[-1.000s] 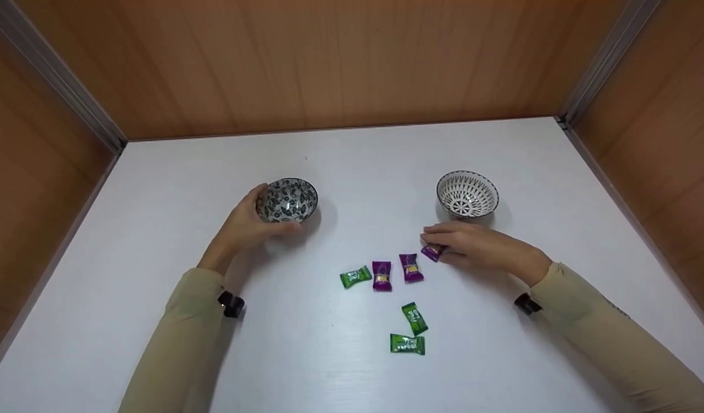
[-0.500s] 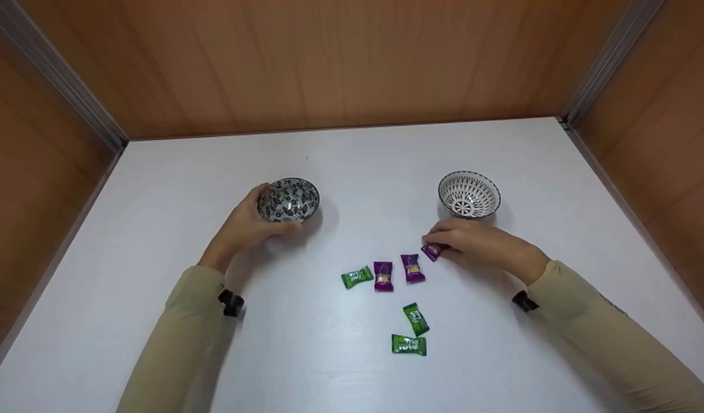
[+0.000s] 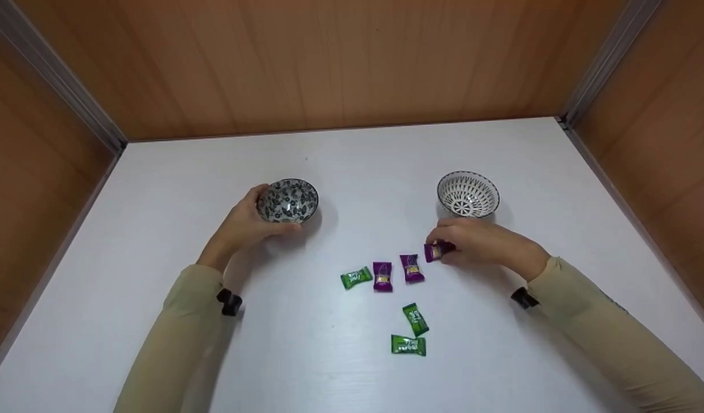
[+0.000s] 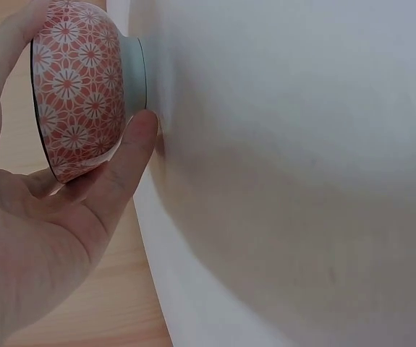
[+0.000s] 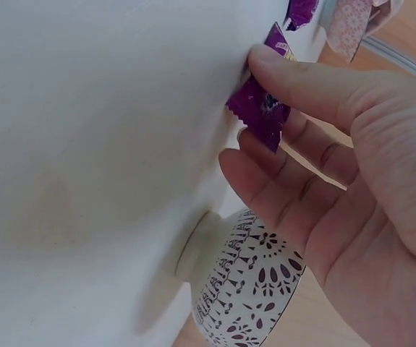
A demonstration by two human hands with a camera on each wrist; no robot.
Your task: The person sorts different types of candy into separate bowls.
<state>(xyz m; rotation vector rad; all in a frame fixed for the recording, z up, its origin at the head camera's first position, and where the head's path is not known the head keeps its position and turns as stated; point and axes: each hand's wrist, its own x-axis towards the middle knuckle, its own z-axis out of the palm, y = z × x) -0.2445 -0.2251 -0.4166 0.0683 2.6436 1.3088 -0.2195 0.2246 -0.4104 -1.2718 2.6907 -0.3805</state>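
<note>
My left hand [image 3: 241, 222] grips the side of a small bowl [image 3: 290, 201], dark floral inside. In the left wrist view the same bowl [image 4: 83, 90] shows a red flower pattern outside, and its foot is close to the table. Thumb and fingers of my right hand [image 3: 482, 244] pinch a purple wrapped candy [image 3: 435, 251], seen larger in the right wrist view as a shiny purple candy [image 5: 264, 105]. Just behind that hand stands a second bowl [image 3: 468, 194], white with dark dashes. Two more purple candies lie to its left, the nearer one [image 3: 412, 268] beside the other [image 3: 382, 276].
On the white table [image 3: 306, 355] lies a green candy [image 3: 356, 277] left of the purple ones. Closer to me are two more green candies, one angled [image 3: 415, 319] and one lengthwise [image 3: 408, 345]. A wooden panel [image 3: 340, 63] walls the back, with others at both sides.
The purple candy at my right fingertips has turned and shifted slightly right, with more of it showing. My left hand and the bowl stay nearly in place.
</note>
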